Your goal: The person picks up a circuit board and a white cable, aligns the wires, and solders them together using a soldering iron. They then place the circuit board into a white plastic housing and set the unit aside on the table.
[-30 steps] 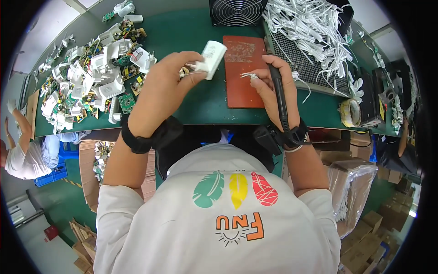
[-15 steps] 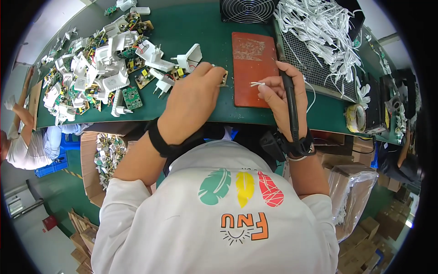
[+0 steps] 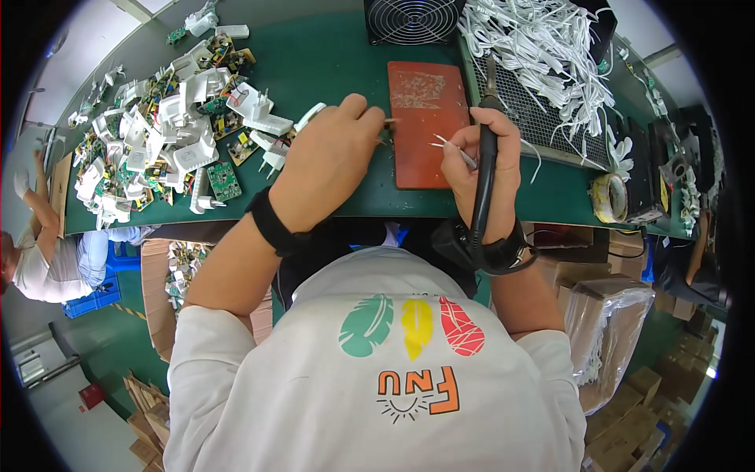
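My right hand (image 3: 489, 169) is closed around the black handle of a soldering iron (image 3: 487, 149), its metal end pointing away from me. The same fingers pinch a white cable (image 3: 442, 141), whose two split ends stick out to the left over a red-brown mat (image 3: 429, 118). My left hand (image 3: 330, 153) is closed, back upward, to the left of the mat. A small circuit board (image 3: 388, 123) shows only its edge past those fingertips; the rest is hidden. Beside the left knuckles, a white plug housing (image 3: 310, 116) is partly covered by the hand.
A heap of white charger housings and circuit boards (image 3: 169, 126) covers the left of the green table (image 3: 314, 47). At the back stands a black fan (image 3: 414, 20). Bundled white cables (image 3: 543, 55) lie on a mesh tray (image 3: 519, 98). A tape roll (image 3: 609, 198) sits at right.
The cable's two ends now stand apart and point up-left. My left hand is slightly farther over the white housing. The view has shifted a little.
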The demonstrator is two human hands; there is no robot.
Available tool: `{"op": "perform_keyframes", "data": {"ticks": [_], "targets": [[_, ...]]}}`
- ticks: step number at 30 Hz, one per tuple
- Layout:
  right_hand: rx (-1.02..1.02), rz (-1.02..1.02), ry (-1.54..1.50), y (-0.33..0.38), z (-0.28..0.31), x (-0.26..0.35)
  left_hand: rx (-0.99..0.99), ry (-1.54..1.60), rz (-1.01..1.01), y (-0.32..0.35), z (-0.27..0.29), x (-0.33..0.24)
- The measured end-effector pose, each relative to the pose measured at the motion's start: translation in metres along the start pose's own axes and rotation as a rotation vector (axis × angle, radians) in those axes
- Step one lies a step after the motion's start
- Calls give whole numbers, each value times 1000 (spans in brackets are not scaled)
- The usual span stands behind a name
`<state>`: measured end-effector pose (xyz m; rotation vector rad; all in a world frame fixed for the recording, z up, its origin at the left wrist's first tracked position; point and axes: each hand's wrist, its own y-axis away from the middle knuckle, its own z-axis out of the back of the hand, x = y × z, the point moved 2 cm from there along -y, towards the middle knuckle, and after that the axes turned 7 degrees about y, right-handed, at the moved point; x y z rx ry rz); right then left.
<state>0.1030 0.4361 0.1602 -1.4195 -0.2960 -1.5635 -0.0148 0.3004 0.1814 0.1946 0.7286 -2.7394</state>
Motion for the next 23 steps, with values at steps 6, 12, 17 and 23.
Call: {"op": "perform_keyframes", "data": {"ticks": [6, 12, 17, 23], "targets": [[-98, -75, -267, -2, 3, 5, -185, 326, 40, 3, 3, -17], [-79, -137, -408, -2, 3, 7, -130, 605, 197, 3, -2, -17], [-100, -116, -361, -3, 1, 2, -128, 655, 184, 4, -2, -19], [-98, -70, -330, -3, 0, -1, -101, 699, 204, 4, -1, -20]]}}
